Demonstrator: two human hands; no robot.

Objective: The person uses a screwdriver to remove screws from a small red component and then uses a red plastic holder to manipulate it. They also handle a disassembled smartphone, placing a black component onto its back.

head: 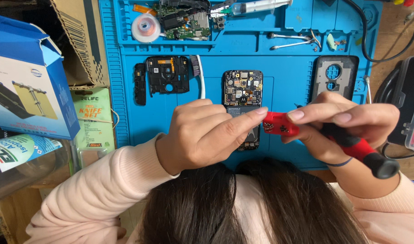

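Observation:
My right hand (347,124) grips a red and black screwdriver (351,144), thumb and fingers wrapped round its shaft. My left hand (207,133) pinches the red front end of the screwdriver (277,124) between forefinger and thumb. Both hands hover over an opened phone (242,92) with its circuit board exposed, lying on the blue repair mat (283,77). The phone's lower half is hidden behind my left hand.
On the mat lie a black inner frame (167,74), a black strip (140,83), a white brush (199,74), a grey back cover (333,74), tweezers (293,40), a syringe (256,7) and a tape roll (146,28). Boxes (26,86) and a bottle (21,153) stand left.

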